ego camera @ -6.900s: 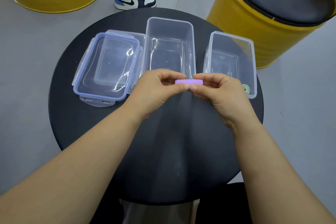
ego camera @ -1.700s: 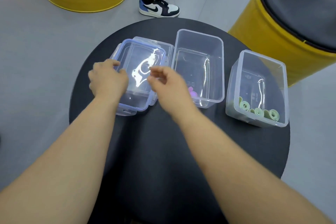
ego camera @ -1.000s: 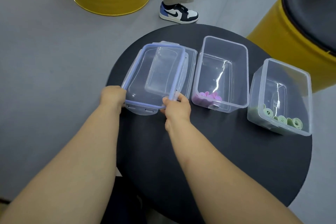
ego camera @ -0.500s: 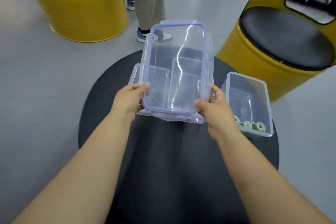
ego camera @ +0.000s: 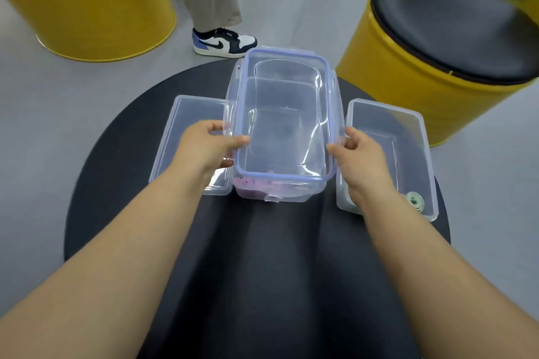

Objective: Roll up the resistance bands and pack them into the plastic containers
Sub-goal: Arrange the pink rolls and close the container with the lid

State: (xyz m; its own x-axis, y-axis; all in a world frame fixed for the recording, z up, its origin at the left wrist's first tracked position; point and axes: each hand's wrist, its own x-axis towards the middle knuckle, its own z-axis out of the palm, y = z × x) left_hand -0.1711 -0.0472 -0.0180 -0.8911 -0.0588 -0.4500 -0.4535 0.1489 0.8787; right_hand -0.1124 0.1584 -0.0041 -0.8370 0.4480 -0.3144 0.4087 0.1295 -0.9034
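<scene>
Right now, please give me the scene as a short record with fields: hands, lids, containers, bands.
left hand: grips left edge of blue-rimmed lid
right hand: grips its right edge
blue-rimmed lid: over middle container; latched or not, cannot tell
middle container: purple bands inside
right container: open, green bands inside
second lid: flat on table, left of middle container

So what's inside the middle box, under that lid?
Some purple rolled bands bunched at the near end of the middle box, showing through its clear wall. The lid blurs their count.
</scene>
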